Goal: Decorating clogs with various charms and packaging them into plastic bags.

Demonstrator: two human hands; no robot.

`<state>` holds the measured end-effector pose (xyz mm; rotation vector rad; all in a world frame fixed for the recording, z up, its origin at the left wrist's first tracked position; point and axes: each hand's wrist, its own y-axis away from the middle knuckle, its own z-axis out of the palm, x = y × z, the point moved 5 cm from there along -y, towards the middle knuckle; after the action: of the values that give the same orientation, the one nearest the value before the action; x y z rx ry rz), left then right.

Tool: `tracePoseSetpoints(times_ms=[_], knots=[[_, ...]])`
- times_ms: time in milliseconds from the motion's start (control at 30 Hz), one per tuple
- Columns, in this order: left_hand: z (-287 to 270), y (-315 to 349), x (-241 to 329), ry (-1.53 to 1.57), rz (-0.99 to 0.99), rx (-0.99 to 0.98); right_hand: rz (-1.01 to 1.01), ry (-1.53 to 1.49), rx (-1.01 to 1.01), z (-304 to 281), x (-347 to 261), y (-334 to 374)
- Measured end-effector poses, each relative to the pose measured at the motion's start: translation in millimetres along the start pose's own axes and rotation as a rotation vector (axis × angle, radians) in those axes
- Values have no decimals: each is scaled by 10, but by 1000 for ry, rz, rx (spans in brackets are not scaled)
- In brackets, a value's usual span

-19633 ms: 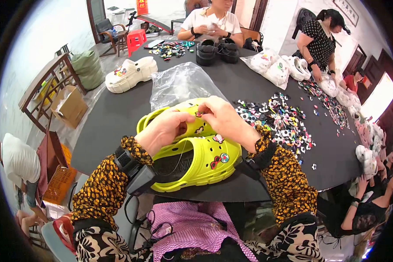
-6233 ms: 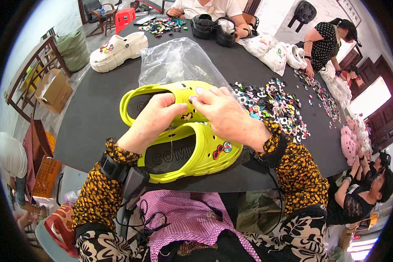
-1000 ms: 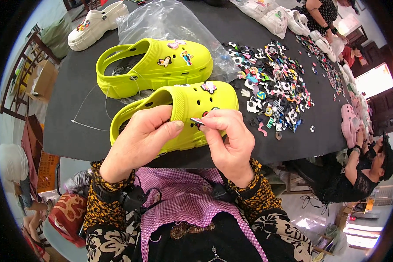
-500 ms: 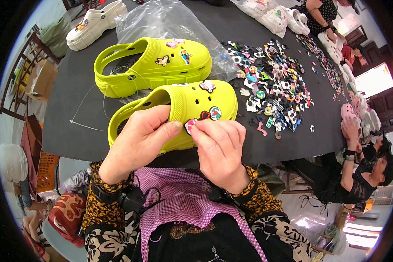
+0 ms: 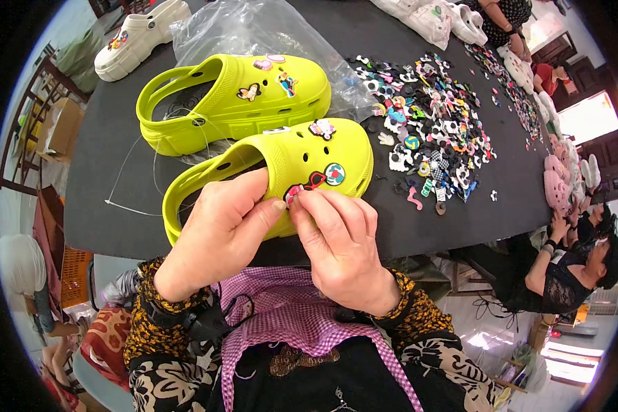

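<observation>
My left hand (image 5: 216, 230) grips the nearer lime-green clog (image 5: 353, 147), its fingers inside the opening and its thumb on the outer side. With my right hand (image 5: 343, 247) closed in a pinch, I hold a small pink shoe charm (image 5: 292, 193) against the clog's near side, by the left thumb tip. Fingers partly cover this charm. Beside it on the clog are a red glasses-shaped charm (image 5: 315, 180) and a round teal-and-white charm (image 5: 334, 174). A pink-and-white figure charm (image 5: 322, 128) sits higher up. Just behind stands the matching lime-green clog (image 5: 309, 79), bearing several charms.
To the right a large pile of mixed charms (image 5: 439, 130) covers the black table (image 5: 110, 226). Clear plastic bags (image 5: 254, 31) lie behind the clogs, and a white clog (image 5: 134, 44) stands far left. A co-worker (image 5: 570, 275) handles pink clogs (image 5: 556, 182) at the right.
My right hand has brought the pink charm slightly left, pressing it closer against the clog. Both lime clogs appear a little further left in view. My left hand keeps its grip.
</observation>
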<state>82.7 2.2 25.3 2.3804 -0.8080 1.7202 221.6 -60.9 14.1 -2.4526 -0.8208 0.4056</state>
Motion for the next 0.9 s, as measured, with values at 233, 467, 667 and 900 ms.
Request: tracePoseSetpoints(times_ms=[233, 467, 667, 900], knots=[[28, -25, 46, -45, 52, 52, -16, -24, -25, -23, 27, -53], [54, -14, 31, -125, 53, 13, -43, -19, -22, -15, 17, -81], [65, -41, 116, -145, 42, 43, -50, -43, -19, 10, 31, -92], [47, -71, 131, -262, 22, -3, -67, -32, 11, -14, 50, -132]])
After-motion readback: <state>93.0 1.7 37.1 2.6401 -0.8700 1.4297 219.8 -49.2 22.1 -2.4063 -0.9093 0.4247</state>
